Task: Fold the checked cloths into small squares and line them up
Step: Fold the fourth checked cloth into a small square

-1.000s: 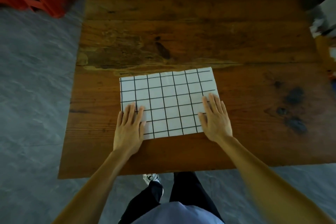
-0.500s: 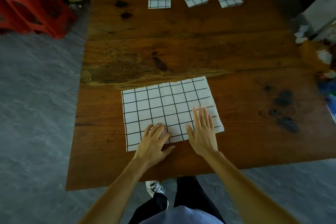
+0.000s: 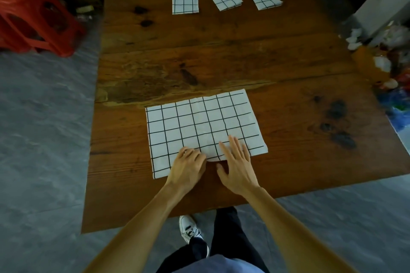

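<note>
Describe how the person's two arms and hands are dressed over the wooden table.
Both forearms are bare to the frame's lower edge, with no sleeve showing. The left hand and right hand wear no gloves; no ring, watch or bracelet is visible.

white cloths [image 3: 199,126] with black grid lines; brown wooden table [image 3: 221,55], dark knots; red stool [image 3: 35,15]; grey floor [image 3: 44,139].

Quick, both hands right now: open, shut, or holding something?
Left hand: fingers curled on the near edge of the cloth; grip cannot be told.
Right hand: open, fingers flat on the cloth.
</note>
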Motion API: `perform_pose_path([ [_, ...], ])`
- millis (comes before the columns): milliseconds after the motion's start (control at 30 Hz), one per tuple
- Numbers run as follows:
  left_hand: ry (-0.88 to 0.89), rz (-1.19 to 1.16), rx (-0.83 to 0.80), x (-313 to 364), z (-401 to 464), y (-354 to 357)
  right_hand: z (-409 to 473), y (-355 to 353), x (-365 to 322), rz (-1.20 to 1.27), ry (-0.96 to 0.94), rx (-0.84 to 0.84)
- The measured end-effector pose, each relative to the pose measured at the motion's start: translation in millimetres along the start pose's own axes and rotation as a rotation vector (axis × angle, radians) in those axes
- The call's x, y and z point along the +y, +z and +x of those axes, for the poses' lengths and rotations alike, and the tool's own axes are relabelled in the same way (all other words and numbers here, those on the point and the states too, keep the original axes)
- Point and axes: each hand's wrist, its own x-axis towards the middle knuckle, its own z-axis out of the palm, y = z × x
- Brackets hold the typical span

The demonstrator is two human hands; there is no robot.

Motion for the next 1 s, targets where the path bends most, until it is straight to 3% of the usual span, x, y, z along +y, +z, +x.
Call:
perform_pose_path([
  [167,-0.028,-0.024,0.002,5,7,-14,3,0,-6,-0.016,-0.009,0.094],
  [367,-0.138,0.068,-0.202,2,5,-20,12,-9,-13,-0.039,-0.007,0.251],
  [500,-0.201,0.012,-0.218,11,16,-34,15,-22,-22,-0.047,-0.015,0.266],
  [767,-0.292,-0.174,-0.18,29,36,-79,35,-93,-50,0.049,0.014,0.378],
  [1000,-0.498,-0.504,0.042,7,75,-118,40,-174,-60,0.237,0.018,0.349],
])
